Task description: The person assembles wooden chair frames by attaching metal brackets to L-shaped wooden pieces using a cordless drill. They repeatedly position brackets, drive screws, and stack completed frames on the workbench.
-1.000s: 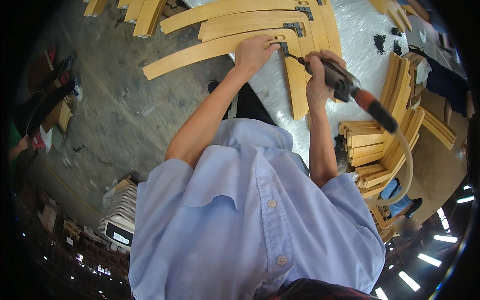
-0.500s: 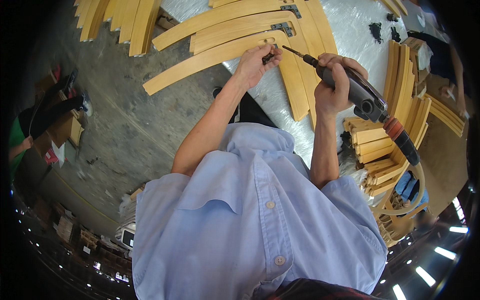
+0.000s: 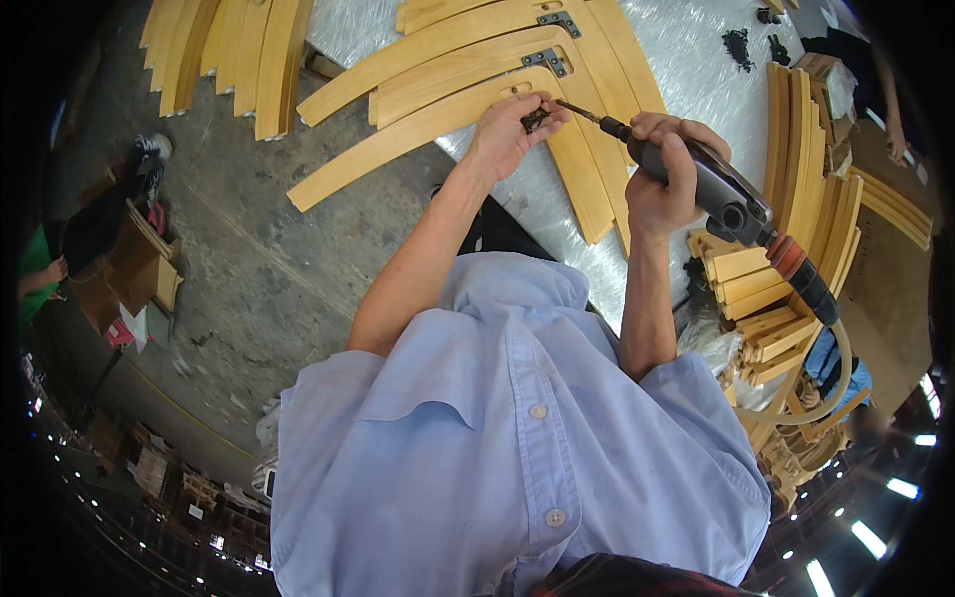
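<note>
My left hand (image 3: 505, 134) is closed around several small dark screws (image 3: 536, 120), which show between its fingers. It is over the corner of the nearest curved wooden piece (image 3: 398, 147). My right hand (image 3: 671, 179) grips a dark, air-powered screwdriver (image 3: 718, 194). The long bit (image 3: 582, 110) points left, its tip at my left thumb and fingertips; whether a screw sits on it is too small to tell. Just beyond lie more curved wooden pieces, joined to straight ones, with a black corner bracket (image 3: 545, 63) and a second black bracket (image 3: 559, 22).
A pale hose (image 3: 846, 373) hangs from the screwdriver's rear. Wooden slats (image 3: 284, 65) are stacked at far left, others (image 3: 786, 149) at right. A dark pile of small parts (image 3: 736, 48) lies on the plastic-covered table (image 3: 686, 60). Other people are at both sides.
The gap between the bit tip and my left fingertips has closed; the tip now meets them. Both hands keep their hold. The whole view has shifted slightly.
</note>
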The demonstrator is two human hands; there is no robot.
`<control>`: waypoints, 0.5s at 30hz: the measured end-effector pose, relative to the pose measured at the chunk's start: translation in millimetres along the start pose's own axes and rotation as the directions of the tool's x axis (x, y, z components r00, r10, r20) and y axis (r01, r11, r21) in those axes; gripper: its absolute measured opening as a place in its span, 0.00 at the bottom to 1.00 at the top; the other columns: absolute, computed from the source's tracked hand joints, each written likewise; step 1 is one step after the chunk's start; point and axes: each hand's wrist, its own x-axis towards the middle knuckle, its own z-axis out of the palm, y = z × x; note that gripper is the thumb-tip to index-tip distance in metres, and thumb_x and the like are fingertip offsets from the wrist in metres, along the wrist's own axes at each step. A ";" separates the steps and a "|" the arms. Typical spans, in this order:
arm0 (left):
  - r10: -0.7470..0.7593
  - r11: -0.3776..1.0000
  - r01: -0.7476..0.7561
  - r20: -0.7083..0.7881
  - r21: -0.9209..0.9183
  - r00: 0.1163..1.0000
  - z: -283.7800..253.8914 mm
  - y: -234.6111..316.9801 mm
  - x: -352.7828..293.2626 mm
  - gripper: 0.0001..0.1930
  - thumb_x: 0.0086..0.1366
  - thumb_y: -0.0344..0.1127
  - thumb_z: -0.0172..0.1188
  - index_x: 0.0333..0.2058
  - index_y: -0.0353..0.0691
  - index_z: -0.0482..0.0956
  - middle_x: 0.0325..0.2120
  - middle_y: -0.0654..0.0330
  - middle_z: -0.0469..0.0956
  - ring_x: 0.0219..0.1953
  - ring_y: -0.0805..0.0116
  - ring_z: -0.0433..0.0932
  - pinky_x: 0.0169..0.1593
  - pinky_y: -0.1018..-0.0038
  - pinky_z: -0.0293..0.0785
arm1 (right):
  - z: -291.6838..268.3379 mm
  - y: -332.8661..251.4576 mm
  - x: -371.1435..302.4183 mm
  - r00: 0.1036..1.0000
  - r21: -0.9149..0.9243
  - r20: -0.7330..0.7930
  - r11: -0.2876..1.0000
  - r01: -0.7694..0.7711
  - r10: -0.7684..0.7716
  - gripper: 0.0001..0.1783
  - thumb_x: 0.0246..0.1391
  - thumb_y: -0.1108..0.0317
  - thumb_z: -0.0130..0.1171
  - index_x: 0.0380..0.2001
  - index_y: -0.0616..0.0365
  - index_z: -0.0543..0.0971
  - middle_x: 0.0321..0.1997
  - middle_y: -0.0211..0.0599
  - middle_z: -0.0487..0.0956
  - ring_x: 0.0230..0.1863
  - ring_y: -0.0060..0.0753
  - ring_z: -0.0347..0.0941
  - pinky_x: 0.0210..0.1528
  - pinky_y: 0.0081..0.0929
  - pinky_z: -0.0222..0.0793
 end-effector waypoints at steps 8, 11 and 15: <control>-0.013 0.998 0.015 0.031 -0.053 0.999 -6.6 -4.2 3.7 0.12 0.69 0.33 0.53 0.46 0.32 0.74 0.33 0.62 0.76 0.34 0.75 0.76 0.40 0.82 0.77 | 0.1 -0.1 -0.1 1.000 0.029 -0.008 1.000 0.010 -0.010 0.14 0.50 0.81 0.51 0.42 0.64 0.68 0.26 0.44 0.74 0.30 0.40 0.73 0.42 0.40 0.71; -0.018 0.999 0.019 0.013 -0.030 1.000 -5.6 -3.3 2.2 0.11 0.69 0.34 0.55 0.44 0.33 0.75 0.32 0.64 0.76 0.33 0.77 0.76 0.38 0.84 0.76 | -1.4 -2.5 0.3 1.000 0.004 -0.008 1.000 0.009 -0.009 0.14 0.50 0.81 0.51 0.42 0.64 0.68 0.25 0.44 0.74 0.30 0.40 0.73 0.42 0.40 0.71; 0.008 1.000 -0.008 -0.010 -0.016 1.000 -1.9 -3.2 -0.6 0.10 0.67 0.39 0.59 0.37 0.38 0.78 0.29 0.66 0.76 0.29 0.79 0.74 0.34 0.85 0.73 | -2.3 -1.9 0.5 1.000 0.035 -0.016 0.999 -0.002 0.003 0.14 0.50 0.81 0.51 0.42 0.64 0.68 0.25 0.44 0.74 0.30 0.41 0.73 0.42 0.41 0.71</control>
